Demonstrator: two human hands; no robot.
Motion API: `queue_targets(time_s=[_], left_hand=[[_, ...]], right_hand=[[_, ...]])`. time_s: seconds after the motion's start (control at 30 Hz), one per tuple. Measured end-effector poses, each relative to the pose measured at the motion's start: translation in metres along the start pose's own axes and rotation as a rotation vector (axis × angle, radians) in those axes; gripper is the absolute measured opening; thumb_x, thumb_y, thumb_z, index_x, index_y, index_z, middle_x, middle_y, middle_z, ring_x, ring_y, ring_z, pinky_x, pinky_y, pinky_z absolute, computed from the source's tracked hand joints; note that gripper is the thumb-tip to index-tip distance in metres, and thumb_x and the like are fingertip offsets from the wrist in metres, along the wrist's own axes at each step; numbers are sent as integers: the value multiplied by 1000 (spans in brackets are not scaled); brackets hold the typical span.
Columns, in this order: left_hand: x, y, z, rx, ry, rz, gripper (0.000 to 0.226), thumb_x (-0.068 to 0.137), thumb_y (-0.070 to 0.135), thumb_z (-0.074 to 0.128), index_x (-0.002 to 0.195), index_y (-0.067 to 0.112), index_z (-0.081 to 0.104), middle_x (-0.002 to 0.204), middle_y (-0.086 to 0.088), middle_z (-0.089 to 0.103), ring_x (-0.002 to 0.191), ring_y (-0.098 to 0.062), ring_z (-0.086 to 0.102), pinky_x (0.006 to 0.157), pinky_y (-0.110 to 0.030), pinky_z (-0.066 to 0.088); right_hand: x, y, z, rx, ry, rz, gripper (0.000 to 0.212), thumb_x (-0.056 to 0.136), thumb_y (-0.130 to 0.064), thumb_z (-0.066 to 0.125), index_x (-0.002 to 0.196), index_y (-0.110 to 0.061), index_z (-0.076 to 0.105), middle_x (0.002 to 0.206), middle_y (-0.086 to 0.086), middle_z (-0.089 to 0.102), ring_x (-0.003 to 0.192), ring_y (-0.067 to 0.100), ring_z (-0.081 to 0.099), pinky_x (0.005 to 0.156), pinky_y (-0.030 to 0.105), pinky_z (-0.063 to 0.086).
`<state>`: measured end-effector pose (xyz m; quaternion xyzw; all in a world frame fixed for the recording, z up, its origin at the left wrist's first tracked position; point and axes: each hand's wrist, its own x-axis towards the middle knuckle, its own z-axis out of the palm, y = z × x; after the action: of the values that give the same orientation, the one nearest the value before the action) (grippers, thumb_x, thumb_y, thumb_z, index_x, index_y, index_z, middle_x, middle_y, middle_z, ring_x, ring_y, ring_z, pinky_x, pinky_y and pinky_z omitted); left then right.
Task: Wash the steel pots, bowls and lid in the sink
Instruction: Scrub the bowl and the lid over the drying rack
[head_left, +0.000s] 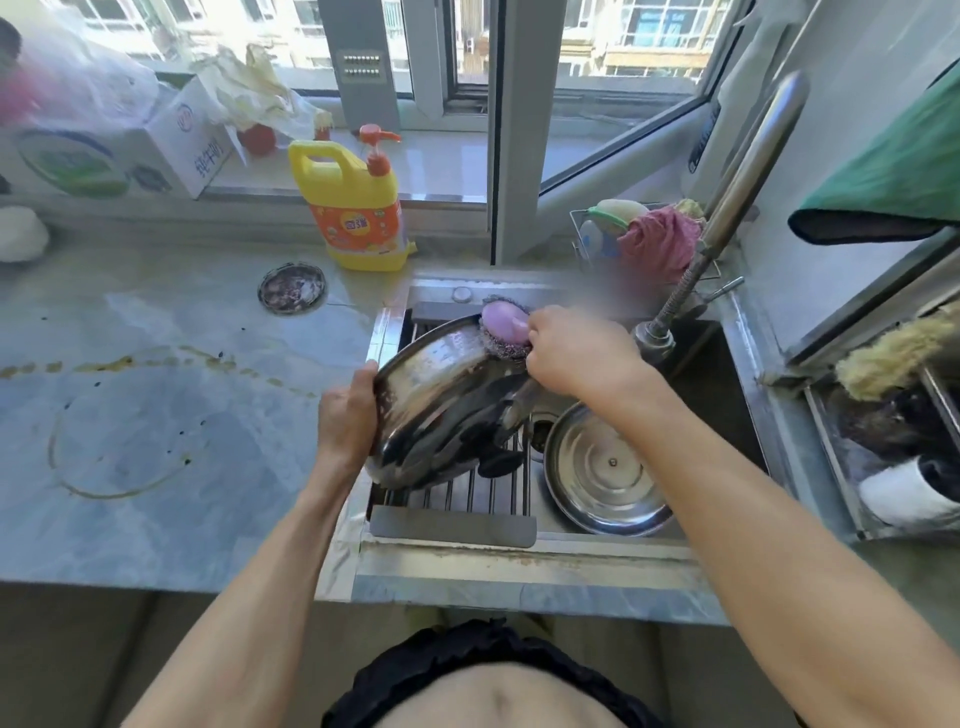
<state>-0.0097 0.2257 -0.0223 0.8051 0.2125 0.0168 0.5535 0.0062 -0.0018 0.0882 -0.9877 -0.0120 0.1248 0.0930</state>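
Scrubbing step. Left hand (347, 415) grips rim of steel pot (447, 400), tilted over sink rack (467, 496) at sink's left side. Right hand (576, 351) closed round purple-handled steel scourer (506, 327), pressed on pot's far rim. Steel lid (605, 467) lies in basin beside it, unwashed by look. Next likely: rotate pot, scrub rest, rinse under faucet (727, 208).

steel pot (441, 395) tilted over sink rack, steel lid (605, 470) upturned beside

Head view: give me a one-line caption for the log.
Left hand tilts a steel pot over the sink while right hand scrubs its rim with a scourer; lid waits.
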Motion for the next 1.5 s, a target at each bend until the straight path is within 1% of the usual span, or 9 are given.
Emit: queue_targets(time_s=[0.23, 0.4, 0.53, 0.83, 0.93, 1.13, 1.27, 1.4, 1.5], left_hand=[[-27, 58, 53, 293, 162, 105, 60, 106, 40, 41, 55, 10, 51, 57, -4, 50, 57, -23, 45, 56, -36, 31], [-26, -2, 29, -17, 142, 25, 56, 85, 40, 54, 36, 19, 36, 35, 8, 27, 36, -8, 27, 49, -35, 28], [-14, -9, 5, -203, 126, -88, 27, 76, 35, 49, 60, 23, 31, 46, 13, 26, 48, -9, 22, 54, -37, 19], [-28, 47, 50, 276, 220, 103, 55, 103, 36, 42, 61, 5, 58, 57, -7, 49, 61, -29, 47, 59, -35, 29], [-26, 9, 40, 74, 169, 113, 56, 89, 44, 46, 40, 16, 42, 35, 6, 34, 38, -9, 38, 48, -31, 30], [-13, -14, 10, -234, 151, -69, 26, 76, 33, 44, 60, 21, 29, 45, 12, 25, 47, -9, 23, 49, -33, 19], [-11, 1, 5, 127, 137, -38, 44, 83, 40, 35, 56, 7, 43, 56, -7, 47, 64, -30, 44, 57, -39, 28], [-25, 53, 44, 345, 172, 221, 56, 106, 37, 39, 59, 11, 55, 56, -1, 49, 55, -19, 45, 53, -32, 27], [-29, 25, 49, 257, 145, 237, 66, 101, 44, 41, 43, 12, 43, 39, 6, 37, 42, -13, 37, 47, -30, 27]], right_hand=[[-9, -15, 8, 14, -7, -107, 20, 94, -22, 44, 110, -16, 56, 94, 6, 54, 82, 31, 53, 73, 36, 40], [-4, 11, 2, 36, -36, 29, 19, 92, -20, 46, 107, -14, 56, 100, 9, 61, 83, 32, 54, 72, 36, 40], [-17, -12, 7, 44, 12, -153, 17, 96, -22, 43, 109, -20, 54, 90, 5, 50, 78, 29, 48, 71, 36, 35], [-15, -22, 10, 36, 0, -140, 23, 95, -22, 44, 112, -16, 57, 94, 6, 56, 81, 30, 53, 72, 36, 40], [2, 6, 1, 43, -23, 63, 22, 91, -18, 46, 110, -14, 58, 107, 12, 63, 91, 33, 58, 74, 36, 39], [-13, -14, 5, 41, -7, -96, 22, 96, -24, 43, 113, -18, 56, 92, 6, 51, 83, 31, 52, 73, 36, 38], [-6, -3, 4, 75, -36, 56, 17, 92, -19, 47, 105, -14, 56, 102, 11, 60, 82, 31, 50, 73, 36, 38], [-18, -24, 9, 44, -34, -102, 7, 94, -21, 46, 101, -21, 48, 88, 4, 49, 78, 29, 48, 72, 35, 37], [-2, 0, 0, 24, -53, 33, 11, 90, -19, 47, 100, -17, 53, 95, 8, 56, 84, 32, 54, 72, 36, 38]])
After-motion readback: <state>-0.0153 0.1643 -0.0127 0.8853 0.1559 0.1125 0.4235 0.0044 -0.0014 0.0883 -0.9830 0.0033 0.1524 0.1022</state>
